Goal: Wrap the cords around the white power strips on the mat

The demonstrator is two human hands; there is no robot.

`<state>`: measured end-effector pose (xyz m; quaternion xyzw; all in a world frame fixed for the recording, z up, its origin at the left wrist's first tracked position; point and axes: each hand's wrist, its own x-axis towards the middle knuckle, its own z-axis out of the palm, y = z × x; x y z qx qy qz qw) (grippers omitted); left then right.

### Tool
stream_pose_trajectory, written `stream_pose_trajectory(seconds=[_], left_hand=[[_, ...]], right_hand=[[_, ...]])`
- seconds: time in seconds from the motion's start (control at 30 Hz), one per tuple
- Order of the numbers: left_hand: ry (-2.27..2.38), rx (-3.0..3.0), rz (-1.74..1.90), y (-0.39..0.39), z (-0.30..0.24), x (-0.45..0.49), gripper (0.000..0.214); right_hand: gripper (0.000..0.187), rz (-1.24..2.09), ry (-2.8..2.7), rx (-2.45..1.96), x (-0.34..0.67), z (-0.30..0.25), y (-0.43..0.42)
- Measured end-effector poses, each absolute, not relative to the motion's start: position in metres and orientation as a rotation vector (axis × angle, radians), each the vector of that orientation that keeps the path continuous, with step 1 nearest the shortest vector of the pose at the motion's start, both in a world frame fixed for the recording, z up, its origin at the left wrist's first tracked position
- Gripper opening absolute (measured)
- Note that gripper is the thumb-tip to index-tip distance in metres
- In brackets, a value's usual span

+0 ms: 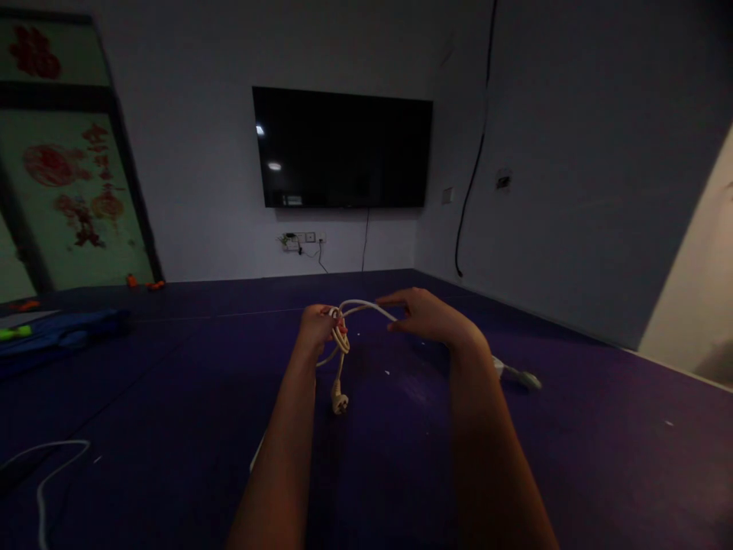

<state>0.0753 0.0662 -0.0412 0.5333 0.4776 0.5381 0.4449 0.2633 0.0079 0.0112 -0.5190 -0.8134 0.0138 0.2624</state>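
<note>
A white power cord (366, 304) is gathered into a small bundle of loops in my left hand (318, 327), whose fingers are closed round it. Its plug (339, 399) dangles below the bundle, prongs showing. From the loops the cord arches across to my right hand (424, 313). There the fingers are stretched out and apart, with the cord running by the fingertips and thumb; no firm grip shows. Part of the cord passes behind my left wrist.
Beside my right forearm a white object with a pale end (524, 377) lies on the purple floor (412, 473). Another white cable (57, 473) lies at lower left, below blue cloth (62, 332). A television (347, 149) hangs on the far wall above sockets (303, 238); a dark cable (475, 168) hangs at right.
</note>
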Motion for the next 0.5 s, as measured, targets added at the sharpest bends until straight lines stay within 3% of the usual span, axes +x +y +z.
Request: stream_pose_trajectory(seconds=[0.5], left_hand=[[1.233,1.418,1.278,0.0711,-0.0484,0.0794,0.008]], right_hand=[[0.053,-0.073,-2.271,-1.704,0.2545,0.0117,-0.0001]])
